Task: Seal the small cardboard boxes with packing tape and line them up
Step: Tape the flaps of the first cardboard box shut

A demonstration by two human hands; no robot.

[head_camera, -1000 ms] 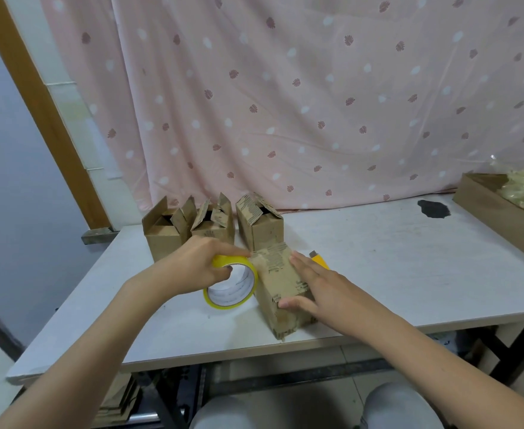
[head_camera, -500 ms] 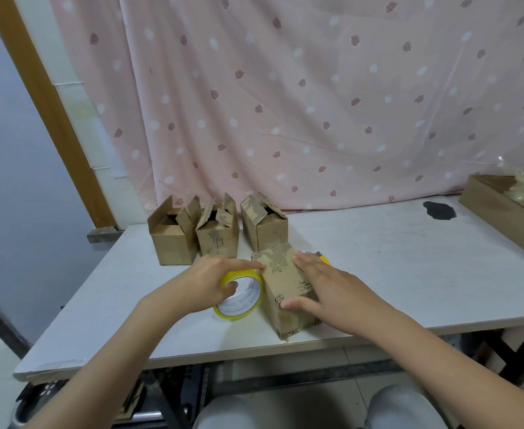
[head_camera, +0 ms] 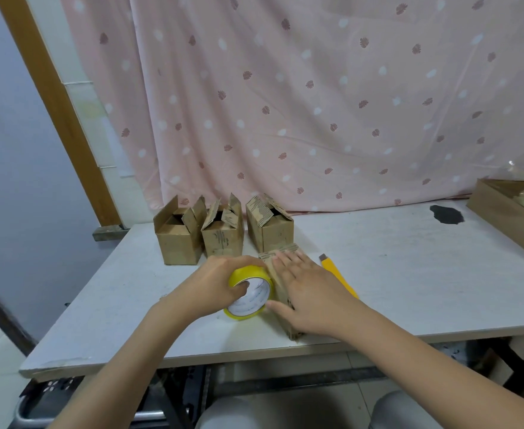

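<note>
While I watch from the head camera, nearest the lower centre of the frame my left hand (head_camera: 216, 286) curls round a yellow roll of packing tape (head_camera: 250, 294), thumb hooked into its white core, holding it against the side of a small brown cardboard box (head_camera: 281, 289) with its flaps closed. My right hand (head_camera: 305, 291) lies flat on top of that box, fingers straight and spread, pressing the flaps down; it grips nothing. I cannot see any tape laid across the seam yet, so I judge this first box is only being started. Just right of the box a yellow utility knife (head_camera: 338, 278) rests on the white table (head_camera: 409, 274). Further back, left of centre, three small open cardboard boxes (head_camera: 220, 235) stand side by side in a rough row, flaps up and unsealed. By my reckoning nearly everything remains: four seals, then lining them up. Behind hangs a pink dotted curtain (head_camera: 316, 103).
</note>
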